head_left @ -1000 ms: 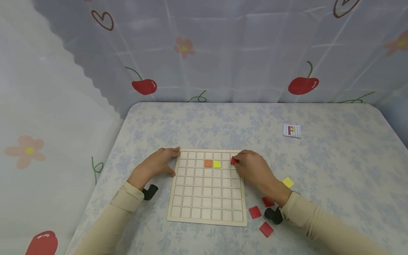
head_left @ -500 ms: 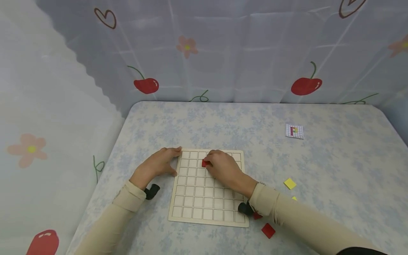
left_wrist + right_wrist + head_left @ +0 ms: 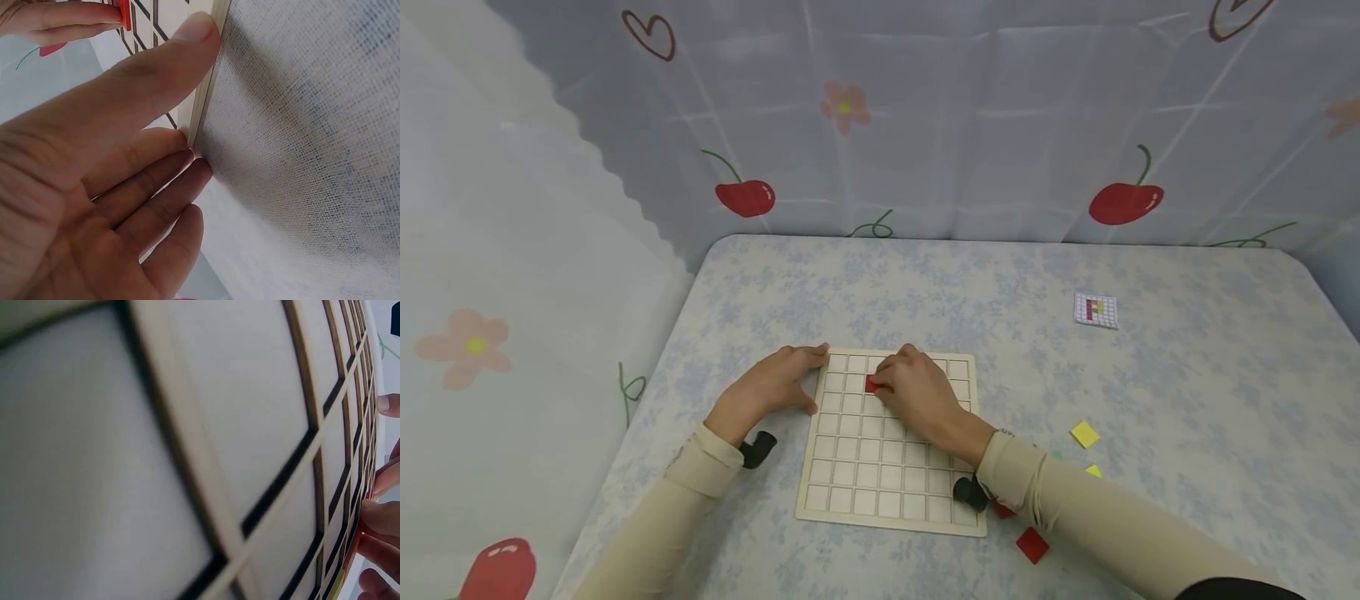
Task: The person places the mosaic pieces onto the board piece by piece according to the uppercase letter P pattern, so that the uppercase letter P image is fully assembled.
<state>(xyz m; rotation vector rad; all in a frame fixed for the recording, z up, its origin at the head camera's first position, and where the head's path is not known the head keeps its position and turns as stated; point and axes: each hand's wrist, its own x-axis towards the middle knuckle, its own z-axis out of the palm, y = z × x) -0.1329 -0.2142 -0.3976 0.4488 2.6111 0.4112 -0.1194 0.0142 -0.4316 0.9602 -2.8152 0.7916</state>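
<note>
My right hand (image 3: pixel 921 396) pinches a red square tile (image 3: pixel 870 384) at the second row from the top of the pale wooden grid board (image 3: pixel 868 451), in the third column from the left. In the left wrist view, the red tile (image 3: pixel 125 14) stands on edge or tilts between those fingertips. My left hand (image 3: pixel 763 387) rests at the board's upper left corner. Its thumb (image 3: pixel 195 28) lies on the rim, and its fairly straight fingers touch the corner. A yellow tile (image 3: pixel 337 584) shows on the board beside the right fingers; the head view hides it behind the hand.
Right of the board lie red tiles (image 3: pixel 1032 546), one partly under the sleeve, yellow tiles (image 3: pixel 1085 434) and a sliver of green (image 3: pixel 1057 456). A small card with a coloured grid pattern (image 3: pixel 1095 310) lies farther back. Black wrist devices (image 3: pixel 970 493) sit under both wrists.
My right hand has carried the red tile leftwards, from the board's right columns to the third column. It now covers the orange and yellow tiles. The left hand stays at the corner.
</note>
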